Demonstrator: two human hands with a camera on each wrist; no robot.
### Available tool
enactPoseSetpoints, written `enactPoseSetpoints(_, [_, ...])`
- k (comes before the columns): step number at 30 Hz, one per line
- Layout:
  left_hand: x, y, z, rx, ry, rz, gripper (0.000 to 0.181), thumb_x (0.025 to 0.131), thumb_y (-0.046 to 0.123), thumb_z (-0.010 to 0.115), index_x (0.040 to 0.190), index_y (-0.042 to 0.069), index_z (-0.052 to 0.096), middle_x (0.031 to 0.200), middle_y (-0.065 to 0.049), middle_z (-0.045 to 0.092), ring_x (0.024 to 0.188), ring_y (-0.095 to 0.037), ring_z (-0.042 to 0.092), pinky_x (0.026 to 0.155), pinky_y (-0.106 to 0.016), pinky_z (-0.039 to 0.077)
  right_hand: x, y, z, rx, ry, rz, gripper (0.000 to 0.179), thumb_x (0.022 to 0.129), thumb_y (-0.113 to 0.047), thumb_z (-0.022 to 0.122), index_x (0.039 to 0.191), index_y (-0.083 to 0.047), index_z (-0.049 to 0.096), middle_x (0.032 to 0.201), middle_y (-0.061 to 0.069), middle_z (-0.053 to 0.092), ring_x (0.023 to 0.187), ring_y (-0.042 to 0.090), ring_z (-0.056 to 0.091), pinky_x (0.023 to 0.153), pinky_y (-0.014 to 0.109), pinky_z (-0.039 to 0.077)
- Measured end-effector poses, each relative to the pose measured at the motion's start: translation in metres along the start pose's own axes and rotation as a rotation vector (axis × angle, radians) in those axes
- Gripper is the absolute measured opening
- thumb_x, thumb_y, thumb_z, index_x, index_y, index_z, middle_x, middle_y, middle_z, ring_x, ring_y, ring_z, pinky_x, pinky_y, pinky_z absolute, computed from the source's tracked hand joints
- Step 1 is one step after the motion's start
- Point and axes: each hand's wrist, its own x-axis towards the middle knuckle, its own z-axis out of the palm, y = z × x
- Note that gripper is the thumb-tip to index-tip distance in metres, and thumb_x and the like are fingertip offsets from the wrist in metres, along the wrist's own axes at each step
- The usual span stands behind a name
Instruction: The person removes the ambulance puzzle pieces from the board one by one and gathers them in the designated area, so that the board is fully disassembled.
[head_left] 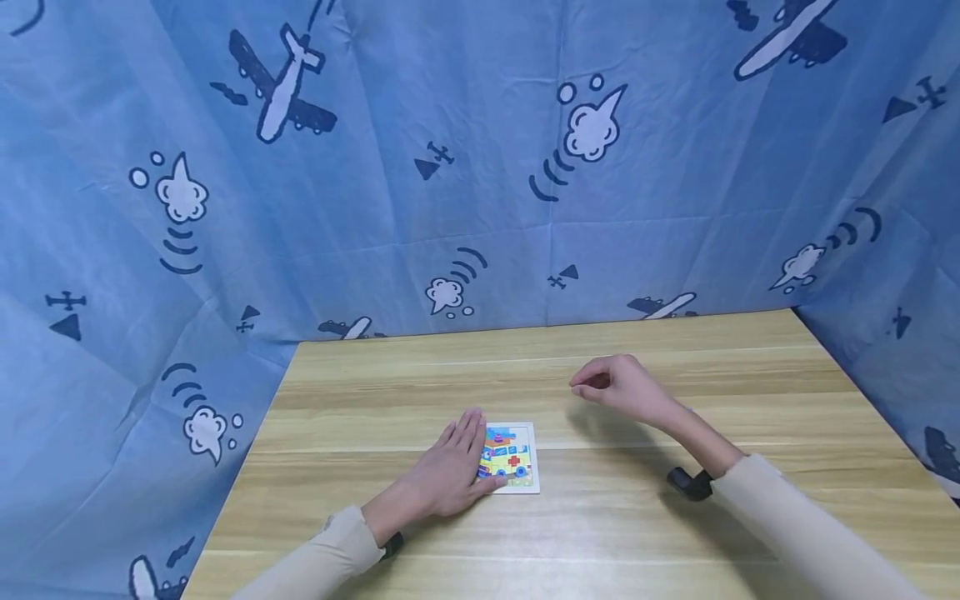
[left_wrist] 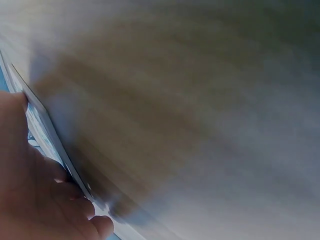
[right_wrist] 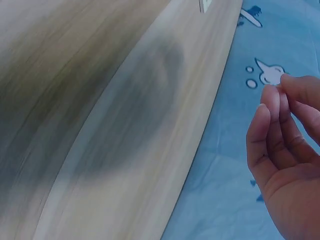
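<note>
A small square picture puzzle in a white frame lies on the wooden table; its picture shows a yellow vehicle with a red cross. My left hand rests over its left side, fingers stretched toward the far edge and thumb along the near edge. That part of the picture is hidden under the hand. In the left wrist view the fingers reach along the frame's edge. To the right, my right hand hovers above the table. Its thumb and fingertips come together, and nothing shows between them in the right wrist view.
The light wood table ends at a far edge against a blue curtain printed with planes and clouds. The curtain also hangs along the left and right sides. Dark straps sit at the wrists.
</note>
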Motion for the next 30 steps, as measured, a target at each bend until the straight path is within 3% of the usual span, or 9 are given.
enactPoseSetpoints(13, [-0.001,0.001,0.0,-0.019,0.002,-0.011,0.096,0.106,0.071,0.031,0.168,0.0,0.013,0.178,-0.018,0.006,0.167,-0.031,0.009,0.135,-0.049,0.021,0.015,-0.024,0.042,-0.033,-0.084,-0.088,0.012,0.095,-0.01,0.076,0.103,-0.003,0.081,0.094,0.002,0.08,0.077,0.004,0.065,0.067,0.02,0.054])
enactPoseSetpoints(20, [-0.001,0.002,0.001,-0.032,-0.006,-0.013,0.095,0.106,0.07,0.032,0.168,0.0,0.013,0.178,-0.018,0.007,0.167,-0.031,0.01,0.135,-0.049,0.021,0.02,-0.035,0.061,-0.051,-0.122,-0.038,0.015,0.095,-0.012,0.075,0.106,-0.003,0.08,0.093,0.0,0.077,0.08,0.005,0.063,0.072,0.02,0.055])
enactPoseSetpoints(30, [0.0,0.002,-0.001,-0.017,-0.005,-0.015,0.095,0.106,0.07,0.032,0.168,0.0,0.014,0.178,-0.019,0.008,0.167,-0.032,0.01,0.135,-0.049,0.021,0.018,-0.04,0.082,-0.077,-0.121,-0.031,0.017,0.092,-0.011,0.079,0.106,-0.002,0.079,0.095,0.004,0.078,0.081,0.006,0.065,0.074,0.022,0.058])
